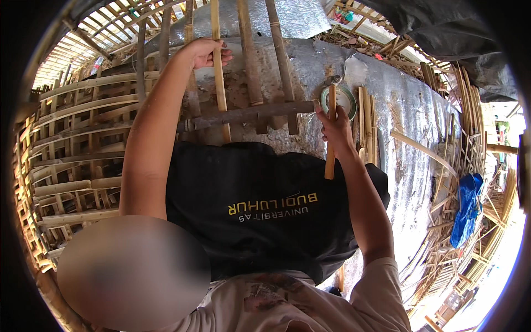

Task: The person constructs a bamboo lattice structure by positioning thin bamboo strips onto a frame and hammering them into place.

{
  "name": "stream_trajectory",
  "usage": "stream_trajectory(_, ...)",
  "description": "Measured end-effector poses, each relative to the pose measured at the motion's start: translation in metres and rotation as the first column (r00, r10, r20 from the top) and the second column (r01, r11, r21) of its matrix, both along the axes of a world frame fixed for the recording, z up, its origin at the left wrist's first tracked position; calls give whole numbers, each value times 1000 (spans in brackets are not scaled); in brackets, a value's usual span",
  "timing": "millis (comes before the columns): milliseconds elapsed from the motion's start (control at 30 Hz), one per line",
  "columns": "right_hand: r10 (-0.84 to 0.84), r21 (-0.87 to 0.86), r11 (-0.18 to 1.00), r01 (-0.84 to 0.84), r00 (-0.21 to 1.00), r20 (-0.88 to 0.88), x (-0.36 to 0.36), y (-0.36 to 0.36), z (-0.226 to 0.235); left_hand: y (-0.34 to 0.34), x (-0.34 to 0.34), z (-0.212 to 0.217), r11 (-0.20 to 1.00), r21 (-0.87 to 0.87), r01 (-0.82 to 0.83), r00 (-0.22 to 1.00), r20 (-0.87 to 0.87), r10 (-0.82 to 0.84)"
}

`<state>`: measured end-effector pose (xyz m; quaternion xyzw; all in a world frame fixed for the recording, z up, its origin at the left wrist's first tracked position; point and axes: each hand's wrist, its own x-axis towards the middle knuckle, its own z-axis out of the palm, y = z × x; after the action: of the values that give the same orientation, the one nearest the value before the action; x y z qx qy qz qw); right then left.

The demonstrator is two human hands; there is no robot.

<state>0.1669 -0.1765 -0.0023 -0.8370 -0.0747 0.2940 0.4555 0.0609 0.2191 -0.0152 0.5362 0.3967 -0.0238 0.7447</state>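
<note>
My left hand (pixel 206 54) is closed around a light bamboo slat (pixel 220 91), which runs lengthwise across a frame of darker bamboo strips. Its lower end crosses the dark bamboo crosspiece (pixel 249 114) nearest me. My right hand (pixel 337 128) grips a hammer (pixel 330 160) by its wooden handle, with the grey head pointing away from me. Just behind that hand lies a round green-rimmed bowl (pixel 352 99), partly hidden; its contents are too small to tell. A black cloth garment (pixel 265 177) with printed lettering covers my lap.
Stacked bamboo lattice panels (pixel 83 138) stand at the left. Silvery foil sheeting (pixel 409 116) covers the ground, with loose bamboo strips (pixel 365 119) beside the bowl. A blue plastic sheet (pixel 467 207) hangs at the right, near more cut bamboo (pixel 470 110).
</note>
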Motion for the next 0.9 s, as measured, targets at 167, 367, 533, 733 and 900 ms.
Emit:
stream_trajectory(167, 82, -50, 995, -82, 997, -2, 4, 18, 1, 6, -4, 6, 998, 50, -33, 999, -32, 35)
stream_trajectory(367, 74, -76, 994, -74, 997, 9, 13, 31, -21, -1, 5, 6, 997, 32, -67, 996, -58, 69)
stream_trajectory(533, 34, -66, 997, -32, 999, 25, 20, 34, -29, -1, 9, -16, 991, 39, -129, 984, -115, 133)
stream_trajectory(733, 22, -58, 998, -25, 998, -51, 14, 37, -24, -1, 14, -14, 910, 412, 36, 967, -244, 73)
stream_trajectory(900, 19, -37, 999, -21, 998, -56, 21, 30, -33, -94, 26, 8, -27, 940, 341, 914, -325, 243)
